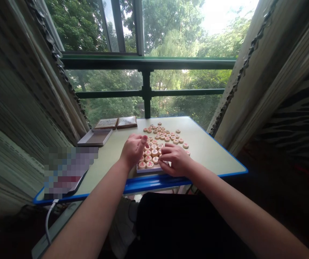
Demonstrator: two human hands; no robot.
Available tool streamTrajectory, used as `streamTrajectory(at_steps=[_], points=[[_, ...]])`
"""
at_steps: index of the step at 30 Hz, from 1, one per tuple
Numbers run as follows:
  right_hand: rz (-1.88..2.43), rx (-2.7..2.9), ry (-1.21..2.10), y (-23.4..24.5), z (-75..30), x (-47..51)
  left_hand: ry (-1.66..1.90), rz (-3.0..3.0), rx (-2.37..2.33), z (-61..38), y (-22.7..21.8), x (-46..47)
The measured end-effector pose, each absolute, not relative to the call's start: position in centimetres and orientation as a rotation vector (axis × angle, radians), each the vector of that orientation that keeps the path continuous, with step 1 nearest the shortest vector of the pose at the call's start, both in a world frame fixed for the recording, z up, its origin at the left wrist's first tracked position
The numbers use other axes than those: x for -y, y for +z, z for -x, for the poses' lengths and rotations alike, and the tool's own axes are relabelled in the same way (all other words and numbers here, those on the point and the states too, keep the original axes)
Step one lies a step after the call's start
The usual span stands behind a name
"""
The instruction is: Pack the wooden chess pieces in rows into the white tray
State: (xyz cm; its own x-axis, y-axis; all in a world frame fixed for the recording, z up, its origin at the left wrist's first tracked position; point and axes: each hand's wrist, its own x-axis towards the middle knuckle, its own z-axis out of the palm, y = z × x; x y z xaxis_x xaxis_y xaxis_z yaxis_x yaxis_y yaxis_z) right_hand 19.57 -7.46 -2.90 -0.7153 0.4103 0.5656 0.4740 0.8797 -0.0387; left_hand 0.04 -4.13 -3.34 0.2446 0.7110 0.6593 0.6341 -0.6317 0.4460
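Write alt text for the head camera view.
Two bare hands, left hand and right hand, rest over a shallow tray holding round wooden game pieces at the near edge of a blue-rimmed table by a window. More loose pieces lie behind; a shallow box sits farther left.

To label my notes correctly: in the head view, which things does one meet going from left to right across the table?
White cable → shallow open box → left hand → right hand. The round wooden pieces overlap both hands, so they are omitted.
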Motion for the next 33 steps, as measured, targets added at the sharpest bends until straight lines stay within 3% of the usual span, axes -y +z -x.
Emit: streamTrajectory(at_steps=[3,9,17,27,33], points=[[0.834,2.163,-0.056,-2.7,-20.7,7.2,1.399,-2.307,-1.332,-0.5,-3.6,3.8],[1.255,1.573,0.422,0.1,-23.8,3.9,1.504,-1.864,-1.303,-1.2,-4.3,2.3],[1.688,2.026,0.014,-1.3,-25.5,1.3,1.54,-1.547,-1.621,0.7,-5.9,0.0],[1.574,2.162,0.166,-3.1,-25.4,1.0,1.458,-1.506,-1.603,0.8,-6.2,-0.4],[1.625,2.137,0.09,-3.2,-25.8,1.1,1.477,-1.337,-1.521,0.8,-6.3,-0.8]])
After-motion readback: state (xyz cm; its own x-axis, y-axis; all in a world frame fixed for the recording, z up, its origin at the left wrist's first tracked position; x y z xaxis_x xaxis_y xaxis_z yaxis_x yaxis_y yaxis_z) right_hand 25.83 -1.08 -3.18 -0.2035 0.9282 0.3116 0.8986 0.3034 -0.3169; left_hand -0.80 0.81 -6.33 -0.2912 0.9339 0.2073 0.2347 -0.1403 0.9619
